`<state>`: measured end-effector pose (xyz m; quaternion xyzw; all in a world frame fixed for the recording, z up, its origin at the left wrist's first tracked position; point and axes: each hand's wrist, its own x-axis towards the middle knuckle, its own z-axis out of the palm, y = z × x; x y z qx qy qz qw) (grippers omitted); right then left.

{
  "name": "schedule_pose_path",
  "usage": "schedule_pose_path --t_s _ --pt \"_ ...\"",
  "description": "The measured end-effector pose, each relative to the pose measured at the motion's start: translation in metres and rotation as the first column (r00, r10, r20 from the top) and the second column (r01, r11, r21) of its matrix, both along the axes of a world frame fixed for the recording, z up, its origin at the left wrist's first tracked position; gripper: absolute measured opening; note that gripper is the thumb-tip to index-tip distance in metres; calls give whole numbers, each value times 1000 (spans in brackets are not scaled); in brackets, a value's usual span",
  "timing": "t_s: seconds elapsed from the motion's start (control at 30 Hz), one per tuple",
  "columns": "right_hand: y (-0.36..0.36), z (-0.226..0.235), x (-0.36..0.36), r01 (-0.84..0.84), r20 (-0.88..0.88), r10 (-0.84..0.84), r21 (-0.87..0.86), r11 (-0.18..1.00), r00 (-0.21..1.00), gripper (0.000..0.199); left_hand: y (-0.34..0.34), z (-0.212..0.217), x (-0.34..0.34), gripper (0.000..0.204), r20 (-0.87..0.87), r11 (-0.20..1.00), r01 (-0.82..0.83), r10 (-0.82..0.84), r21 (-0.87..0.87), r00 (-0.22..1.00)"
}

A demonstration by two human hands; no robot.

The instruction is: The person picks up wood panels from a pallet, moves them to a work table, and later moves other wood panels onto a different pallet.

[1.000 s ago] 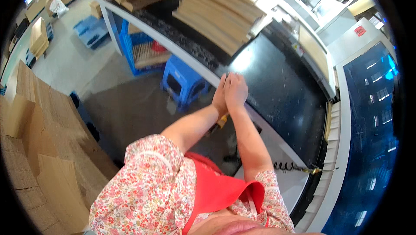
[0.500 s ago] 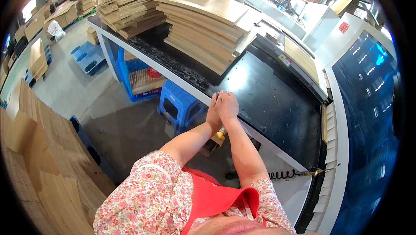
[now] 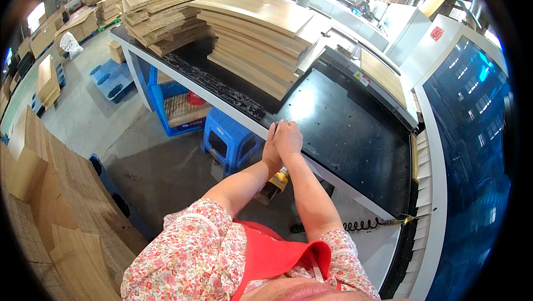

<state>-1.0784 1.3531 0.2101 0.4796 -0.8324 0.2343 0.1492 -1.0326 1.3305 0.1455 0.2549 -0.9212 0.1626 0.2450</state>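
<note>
Both hands meet at the near edge of a black worktable (image 3: 355,140). My left hand (image 3: 271,150) is closed and pressed against the inner side of my right hand (image 3: 289,139). The right one is curled partly over the left, its knuckles toward the tabletop. Most fingertips are hidden between the hands, so whether anything small lies in them cannot be seen. Beyond them on the table stands a stack of wood-grain panels (image 3: 250,45), with another stack of boards (image 3: 161,18) to its left.
Under the table are a blue stool (image 3: 229,141), a blue crate (image 3: 180,129) with slats, and a yellow tool (image 3: 279,180). More boards (image 3: 72,190) are piled at the left. A machine with a dark blue window (image 3: 469,151) stands right; a coiled black hose (image 3: 361,225) hangs near it.
The view has shifted slightly. My hands stay together at the table edge, with no clear change in their hold.
</note>
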Motion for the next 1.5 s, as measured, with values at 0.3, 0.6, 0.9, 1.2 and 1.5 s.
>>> schedule_pose_path --t_s 0.3,0.6,0.9,1.2,1.5 --pt "3 8 6 13 -34 -10 80 997 999 27 3 5 1 47 79 1000 -8 6 23 997" --pt "4 6 6 -2 -112 10 71 997 994 23 3 -1 -1 45 44 1000 -12 12 5 999" --pt "6 8 7 -6 -108 15 86 996 994 20 4 0 -1 46 103 999 -31 32 -13 994" --pt "4 10 9 33 -89 -22 128 991 996 19 7 7 1 45 56 998 -3 -1 71 998" --pt "5 14 11 43 -115 -29 121 992 993 19 11 10 2 43 43 994 24 -29 111 999"
